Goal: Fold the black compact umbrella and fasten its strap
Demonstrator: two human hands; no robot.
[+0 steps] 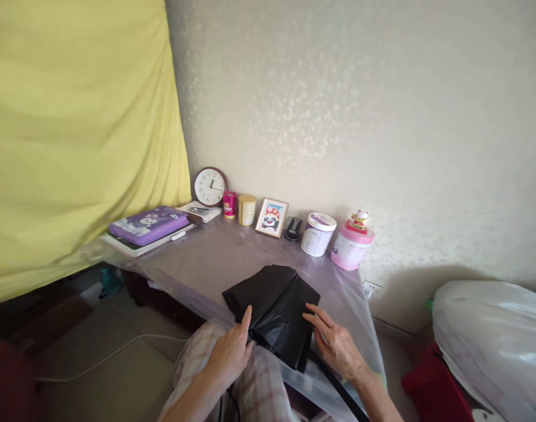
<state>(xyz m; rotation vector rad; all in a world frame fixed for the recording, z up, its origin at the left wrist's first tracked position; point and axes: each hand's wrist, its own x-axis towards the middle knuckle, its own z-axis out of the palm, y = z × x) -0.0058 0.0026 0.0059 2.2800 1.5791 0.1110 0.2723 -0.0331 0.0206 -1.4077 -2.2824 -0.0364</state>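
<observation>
Bag (285, 310), black plastic, lay folded at the near edge of the table (193, 258), part over the plastic cover, part hanging toward the lap. Clock refs = bag at centre, 12 toward the wall. Left hand (228, 354) sat at 8 o'clock, index laid on the bag's near-left edge; thumb side poorly seen, so can't tell if it pinched the plastic. Right hand (338, 346) at 4 o'clock: open, fingers spread, tips touching the bag's right edge. Black strap (336, 384) ran out at 5 o'clock, below the right wrist. Picture frame (272, 217) with a panda stood at 12, white tub (317, 237) at 1, pink tub (351, 249) at nearly 2 with a cat figurine (360, 220) on its lid. Between 11 and 12: yellow tin (247, 211), magenta can (230, 206) just beside it. Round clock (210, 186) leaned at 11. Purple case (149, 225) lay flat at 10. Yellow curtain (83, 129) hung beyond that, also about 10.
</observation>
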